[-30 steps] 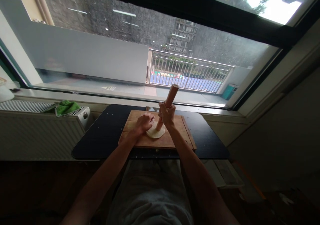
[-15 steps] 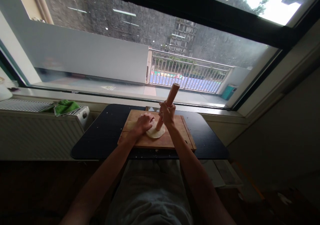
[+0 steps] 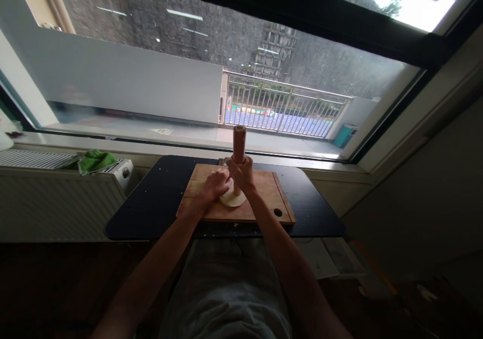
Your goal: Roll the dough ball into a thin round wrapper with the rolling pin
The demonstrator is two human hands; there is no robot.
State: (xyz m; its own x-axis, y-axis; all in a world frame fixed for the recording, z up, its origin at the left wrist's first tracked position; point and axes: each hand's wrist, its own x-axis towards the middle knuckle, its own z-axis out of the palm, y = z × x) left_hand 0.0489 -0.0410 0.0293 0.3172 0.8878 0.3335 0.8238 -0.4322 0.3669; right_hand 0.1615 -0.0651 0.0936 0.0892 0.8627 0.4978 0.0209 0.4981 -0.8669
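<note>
Clock centred on dough disc (image 3: pixel 231 201), 12 toward window (image 3: pixel 294 67). Rolling pin (image 3: pixel 239 144), near upright in right hand (image 3: pixel 242 173), blocks straight-down access. Left hand (image 3: pixel 218 182) obstructs 10–11. Right forearm (image 3: pixel 277 231) bars 3 to 5, left forearm (image 3: pixel 179 238) 7 to 9. Gap at 6, between forearms. Room beyond right forearm at 3, over cutting board (image 3: pixel 266 188). Window limits reach at 12, past table (image 3: pixel 143 198).

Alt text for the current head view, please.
A right hand grips a rolling pin roughly upright, its lower end at a flat round of dough; the left hand is at the dough's edge. Beneath: a wooden board on a dark table by a window.
</note>
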